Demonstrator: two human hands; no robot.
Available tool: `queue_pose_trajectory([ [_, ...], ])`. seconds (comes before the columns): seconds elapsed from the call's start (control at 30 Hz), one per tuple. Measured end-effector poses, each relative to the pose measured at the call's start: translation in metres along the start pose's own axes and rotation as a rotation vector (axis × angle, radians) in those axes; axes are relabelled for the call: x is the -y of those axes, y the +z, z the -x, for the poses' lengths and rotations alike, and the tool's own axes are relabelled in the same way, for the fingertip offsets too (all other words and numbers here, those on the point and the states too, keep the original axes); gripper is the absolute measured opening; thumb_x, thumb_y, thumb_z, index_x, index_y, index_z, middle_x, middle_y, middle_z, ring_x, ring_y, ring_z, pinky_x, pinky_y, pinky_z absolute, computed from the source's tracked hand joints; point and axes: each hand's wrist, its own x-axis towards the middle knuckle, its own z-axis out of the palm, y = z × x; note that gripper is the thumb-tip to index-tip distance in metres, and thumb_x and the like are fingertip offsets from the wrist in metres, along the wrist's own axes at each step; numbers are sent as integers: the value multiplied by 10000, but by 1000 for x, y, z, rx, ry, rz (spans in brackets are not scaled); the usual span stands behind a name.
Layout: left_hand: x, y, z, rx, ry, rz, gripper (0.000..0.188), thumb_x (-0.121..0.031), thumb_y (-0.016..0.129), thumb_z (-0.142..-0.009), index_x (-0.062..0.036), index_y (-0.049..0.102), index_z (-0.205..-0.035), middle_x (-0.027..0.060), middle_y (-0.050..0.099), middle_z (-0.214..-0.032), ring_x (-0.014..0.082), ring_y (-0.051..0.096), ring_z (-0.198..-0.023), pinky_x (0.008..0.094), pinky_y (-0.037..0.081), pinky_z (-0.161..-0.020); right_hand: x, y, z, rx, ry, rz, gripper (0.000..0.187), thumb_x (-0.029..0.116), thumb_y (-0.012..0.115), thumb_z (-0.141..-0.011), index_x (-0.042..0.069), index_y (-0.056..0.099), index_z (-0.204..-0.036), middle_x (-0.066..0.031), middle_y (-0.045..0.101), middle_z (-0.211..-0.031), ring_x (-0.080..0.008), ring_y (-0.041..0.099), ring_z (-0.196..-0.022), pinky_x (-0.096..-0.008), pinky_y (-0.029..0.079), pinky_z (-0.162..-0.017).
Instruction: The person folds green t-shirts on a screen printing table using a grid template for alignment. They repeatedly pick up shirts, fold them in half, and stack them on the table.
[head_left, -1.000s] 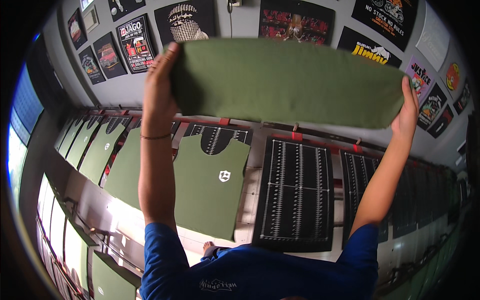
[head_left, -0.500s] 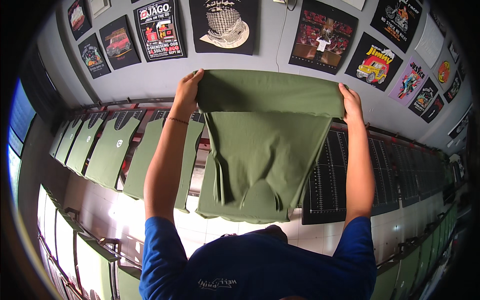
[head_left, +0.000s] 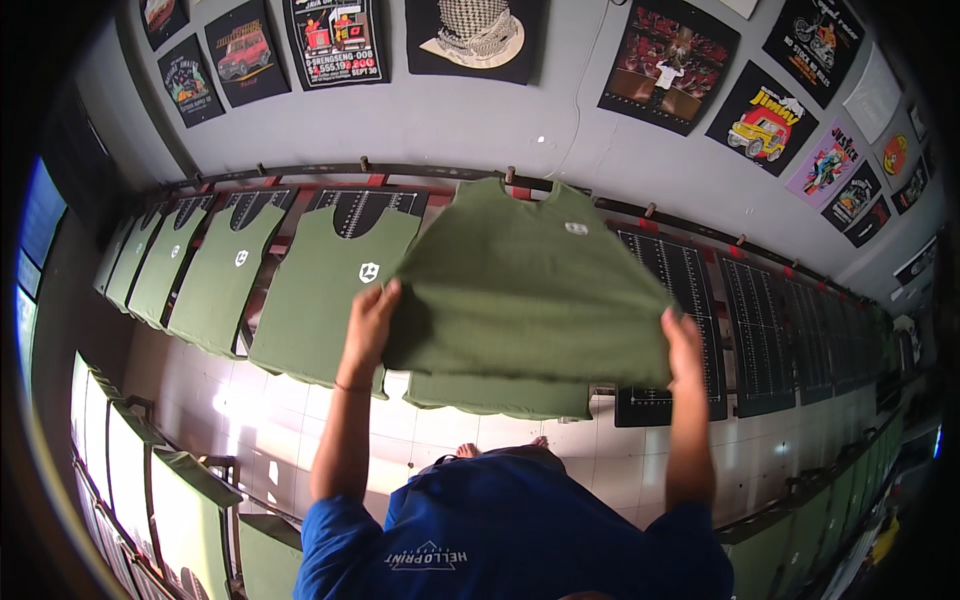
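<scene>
An olive-green shirt panel (head_left: 535,285) is stretched between my two hands over a printing board in the middle of the row. Its neckline is at the far end by the rail, and a small white shield print sits on its upper right. My left hand (head_left: 374,318) pinches the panel's near left corner. The near right corner is gripped by my right hand (head_left: 683,348), which is a little blurred. Below the panel's raised near edge, more green cloth (head_left: 500,394) shows on the board; whether it is part of the same shirt I cannot tell.
Boards with similar green panels (head_left: 225,270) line up to the left. Black boards with white grid marks (head_left: 755,325) continue to the right. Behind them runs a dark rail (head_left: 420,173) below a grey wall with printed pictures. Another row of boards (head_left: 190,510) stands at lower left.
Both hands have come down and nearer to me, drawing the panel's held edge with them. The folded-over cloth now lies spread out, and its neckline and white print have come into sight.
</scene>
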Motion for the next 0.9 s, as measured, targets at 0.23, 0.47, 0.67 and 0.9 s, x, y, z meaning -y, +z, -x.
queue_pose_trajectory([
  [0.23, 188, -30, 91, -61, -399, 144, 271, -219, 541, -976, 43, 607, -998, 36, 637, -877, 87, 569, -775, 270, 494, -689, -252, -16, 45, 45, 298, -104, 311, 231, 581, -945, -15, 586, -1135, -89, 647, -1047, -178, 624, -945, -310, 491, -817],
  [0.47, 196, -55, 117, -92, -373, 159, 228, -211, 548, -974, -47, 555, -816, -54, 513, -748, 26, 437, -687, 212, 396, -602, -223, -13, 81, 117, 298, -167, 314, 212, 507, -979, -25, 556, -1179, -95, 634, -1093, -168, 619, -980, -295, 477, -846],
  [0.67, 224, -65, 142, -18, -434, 92, 195, -197, 566, -964, -14, 609, -910, -40, 570, -792, 28, 471, -698, 203, 396, -614, -248, -19, 99, 128, 407, -145, 343, 240, 506, -979, -9, 538, -1214, -82, 624, -1131, -164, 610, -1011, -303, 484, -838],
  [0.9, 240, -74, 124, 67, -426, 26, 404, -161, 669, -890, 55, 517, -1196, 106, 618, -1062, 146, 613, -888, 279, 501, -778, -273, -34, 89, 82, 528, -34, 371, 264, 547, -956, 24, 532, -1238, -72, 617, -1151, -165, 604, -1035, -318, 486, -850],
])
